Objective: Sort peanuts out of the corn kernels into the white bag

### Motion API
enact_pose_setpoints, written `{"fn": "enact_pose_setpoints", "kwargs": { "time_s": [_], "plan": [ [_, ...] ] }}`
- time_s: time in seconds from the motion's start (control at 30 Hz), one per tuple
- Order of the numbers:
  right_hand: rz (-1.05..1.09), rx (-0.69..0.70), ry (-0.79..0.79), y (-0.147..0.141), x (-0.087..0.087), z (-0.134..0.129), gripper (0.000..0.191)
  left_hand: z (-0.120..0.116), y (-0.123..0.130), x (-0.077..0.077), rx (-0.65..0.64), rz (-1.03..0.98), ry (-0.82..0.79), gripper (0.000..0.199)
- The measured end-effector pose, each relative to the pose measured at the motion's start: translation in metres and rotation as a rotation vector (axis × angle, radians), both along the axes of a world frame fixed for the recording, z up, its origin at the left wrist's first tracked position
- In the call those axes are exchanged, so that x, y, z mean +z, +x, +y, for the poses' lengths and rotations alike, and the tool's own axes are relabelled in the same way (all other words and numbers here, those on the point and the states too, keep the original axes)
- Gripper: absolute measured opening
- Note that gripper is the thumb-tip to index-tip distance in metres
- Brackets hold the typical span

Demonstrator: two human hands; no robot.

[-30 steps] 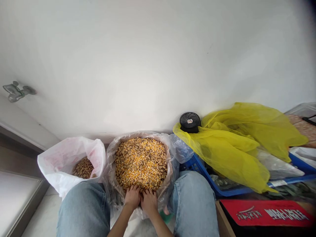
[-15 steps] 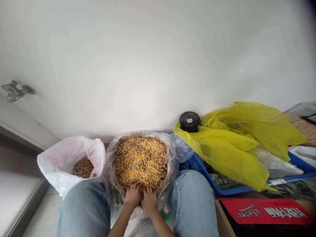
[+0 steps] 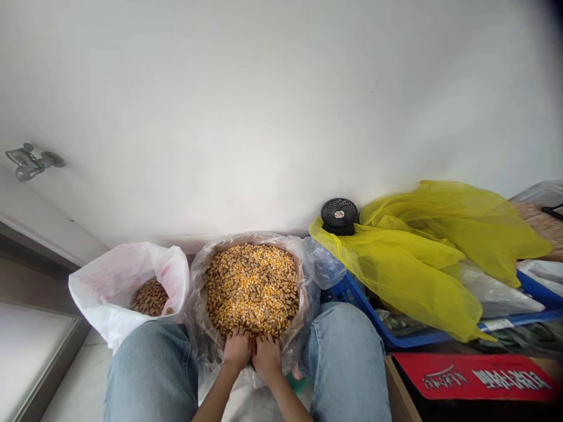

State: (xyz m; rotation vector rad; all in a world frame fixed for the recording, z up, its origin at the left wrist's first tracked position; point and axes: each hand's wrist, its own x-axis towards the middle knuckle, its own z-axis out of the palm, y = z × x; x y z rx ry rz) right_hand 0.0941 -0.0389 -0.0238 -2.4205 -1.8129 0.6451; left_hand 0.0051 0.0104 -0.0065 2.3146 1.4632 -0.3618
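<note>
A wide plastic-lined container [image 3: 303, 287] sits between my knees. It holds a mix of yellow corn kernels and what look like brown unshelled peanuts [image 3: 250, 281]. At its near edge my left hand [image 3: 237, 350] rests on the mix with curled fingers, the tips sunk among the kernels. Right beside it, my right hand [image 3: 266, 354] has its fingers bent down into the same spot. Whatever the fingertips pinch is hidden. To the left, a white sack [image 3: 101, 281] stands with its mouth wide, and similar brown peanuts [image 3: 150, 297] lie inside.
A blue crate [image 3: 413, 340] on the right carries yellow netting [image 3: 417, 252] and clear plastic bags. A small black fan [image 3: 339, 214] stands by the wall. In front of the crate lies a red printed box [image 3: 475, 376]. A tap [image 3: 33, 161] juts from the left wall.
Both hands stay at the near edge of the mix, with only slight finger movement. The whole view has shifted a little.
</note>
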Motion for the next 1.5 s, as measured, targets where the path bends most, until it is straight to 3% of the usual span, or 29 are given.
{"fn": "enact_pose_setpoints", "kwargs": {
  "time_s": [0.17,0.3,0.43,0.53,0.87,1.03,1.13,1.5],
  "plan": [
    [0.026,0.011,0.016,0.002,-0.005,0.000,0.036,0.001,0.000,-0.010,-0.039,-0.007,-0.003,0.044],
    [0.072,-0.001,0.028,0.005,-0.005,0.001,0.050,0.001,-0.001,-0.018,-0.007,0.015,0.065,0.053],
    [0.027,-0.020,0.068,0.004,-0.004,0.000,0.037,0.000,0.000,-0.011,0.026,-0.002,0.084,0.044],
    [0.007,-0.006,0.011,0.001,-0.003,0.000,0.031,0.000,0.001,-0.005,0.024,0.015,0.031,0.038],
    [0.061,0.003,-0.058,0.005,-0.008,0.003,0.050,0.001,-0.001,-0.022,-0.015,0.002,0.026,0.049],
    [-0.006,-0.016,0.032,0.002,-0.005,0.000,0.037,0.000,-0.001,-0.016,0.027,0.001,0.117,0.045],
    [-0.011,0.023,-0.013,0.001,-0.002,0.001,0.032,0.000,0.000,-0.009,0.013,0.011,0.057,0.038],
    [0.065,0.011,-0.027,0.004,-0.008,0.002,0.048,0.001,-0.001,-0.017,-0.012,0.040,-0.015,0.051]
  ]
}}
